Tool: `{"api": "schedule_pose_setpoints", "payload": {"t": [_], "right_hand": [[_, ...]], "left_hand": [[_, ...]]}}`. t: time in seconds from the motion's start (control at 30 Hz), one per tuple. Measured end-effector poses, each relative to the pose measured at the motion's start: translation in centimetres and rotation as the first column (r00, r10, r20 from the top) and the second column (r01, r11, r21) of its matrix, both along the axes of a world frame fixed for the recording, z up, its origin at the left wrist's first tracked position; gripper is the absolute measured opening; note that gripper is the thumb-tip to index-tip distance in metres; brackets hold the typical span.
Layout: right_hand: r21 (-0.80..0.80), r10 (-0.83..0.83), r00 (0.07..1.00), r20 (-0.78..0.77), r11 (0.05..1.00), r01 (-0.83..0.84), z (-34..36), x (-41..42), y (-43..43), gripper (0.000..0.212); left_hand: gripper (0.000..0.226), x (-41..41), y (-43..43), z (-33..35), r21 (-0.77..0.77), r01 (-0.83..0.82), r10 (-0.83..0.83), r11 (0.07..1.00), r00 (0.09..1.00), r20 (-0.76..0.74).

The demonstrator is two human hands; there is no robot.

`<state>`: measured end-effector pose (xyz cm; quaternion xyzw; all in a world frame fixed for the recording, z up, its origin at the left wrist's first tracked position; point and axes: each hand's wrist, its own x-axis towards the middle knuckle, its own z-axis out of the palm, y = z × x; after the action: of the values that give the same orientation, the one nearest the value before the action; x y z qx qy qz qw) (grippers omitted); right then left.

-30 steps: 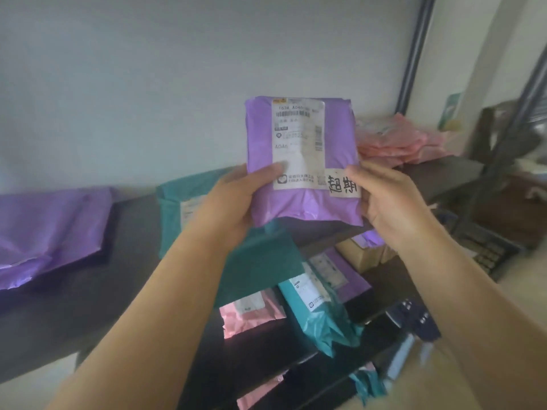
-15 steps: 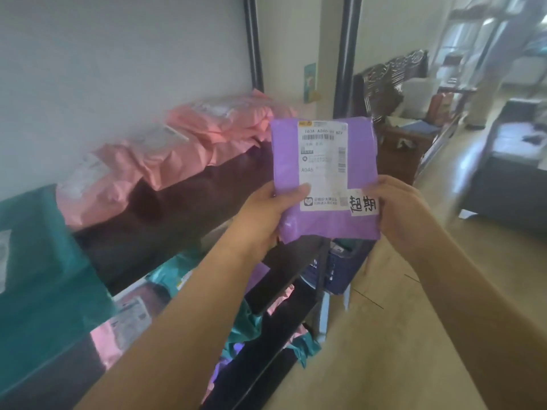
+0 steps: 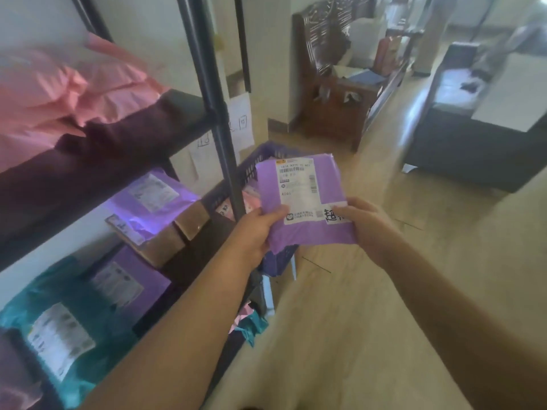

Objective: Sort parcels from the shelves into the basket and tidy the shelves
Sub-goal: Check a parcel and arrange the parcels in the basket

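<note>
I see two hands, and both grip one purple parcel (image 3: 302, 199). The left hand (image 3: 257, 232) is closed on its lower left edge with the thumb on the front. The right hand (image 3: 367, 226) is closed on its lower right corner, and its fingers cover part of the black handwriting on the white shipping label (image 3: 300, 192). The parcel is held in the air, face up to the camera, just in front of the purple basket (image 3: 251, 170) that stands on the floor beside the dark shelf post (image 3: 219, 137). The parcel hides most of the basket, so I see only its mesh wall and a bit of pink inside; I cannot count what it contains.

On the shelves at the left I count these parcels: a pink pile (image 3: 59, 93) on the upper shelf, too blurred to count one by one; on the middle shelf one purple mailer (image 3: 154, 202) lying on two brown cardboard boxes (image 3: 177, 232); on the lower shelf one more purple mailer (image 3: 124, 285) and one teal mailer (image 3: 59, 335), each with a white label that is not readable. At the bottom, small teal and pink corners (image 3: 251, 324) show behind my left forearm, and the rest is hidden. The left edge cuts off the shelves.
</note>
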<state>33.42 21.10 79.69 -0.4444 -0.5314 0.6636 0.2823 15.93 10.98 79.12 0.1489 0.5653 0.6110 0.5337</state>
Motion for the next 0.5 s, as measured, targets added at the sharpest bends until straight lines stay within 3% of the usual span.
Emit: {"api": "schedule_pose_setpoints", "payload": {"t": [0.3, 0.4, 0.5], "right_hand": [[-0.107, 0.067, 0.982, 0.178, 0.993, -0.049, -5.7, -2.1, 8.6, 0.036], [-0.110, 0.091, 0.960, 0.264, 0.992, -0.063, -7.1, -4.5, 12.8, 0.042], [-0.140, 0.107, 0.937, 0.334, 0.988, -0.063, -8.2, -7.0, 16.2, 0.046]], "left_hand": [[0.030, -1.7, 8.7, -6.8, -0.146, -0.062, 0.073, 0.987, 0.995, 0.069], [0.034, -3.5, 12.3, -9.2, -0.238, -0.127, 0.131, 0.963, 0.991, 0.001], [0.033, -4.3, 14.9, -11.3, -0.334, -0.170, 0.123, 0.927, 0.980, -0.158]]}}
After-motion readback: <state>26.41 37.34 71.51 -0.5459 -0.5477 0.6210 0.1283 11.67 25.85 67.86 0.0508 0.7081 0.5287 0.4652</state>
